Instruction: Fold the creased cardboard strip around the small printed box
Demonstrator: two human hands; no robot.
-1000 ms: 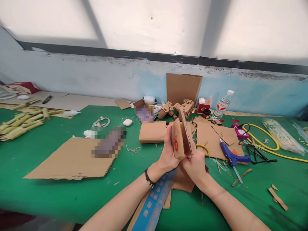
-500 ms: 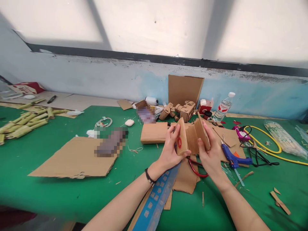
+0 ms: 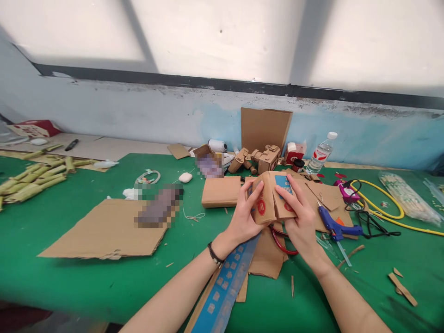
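Between my two hands is a folded piece of cardboard (image 3: 268, 194) with red and blue print, its two flaps meeting at a narrow gap. My left hand (image 3: 244, 210) grips its left side, thumb on the printed face. On the right side, my right hand (image 3: 300, 212) is closed on the other flap, fingers across the blue print. Just below the hands show the red handles of what look like scissors (image 3: 282, 247), partly hidden. A blue printed strip (image 3: 225, 286) lies under my left forearm. A closed cardboard box (image 3: 221, 190) sits left of my left hand.
A blue glue gun (image 3: 338, 224) lies on the green table at right, near a yellow cable (image 3: 381, 210). Cardboard models (image 3: 267, 159) and a water bottle (image 3: 322, 155) stand at the back. A flat cardboard sheet (image 3: 100, 231) and cut stalks (image 3: 38, 180) are at left.
My right hand has turned its flap, bringing it against the left part so the printed outer faces show. The inner side seen before is hidden. The view has shifted slightly.
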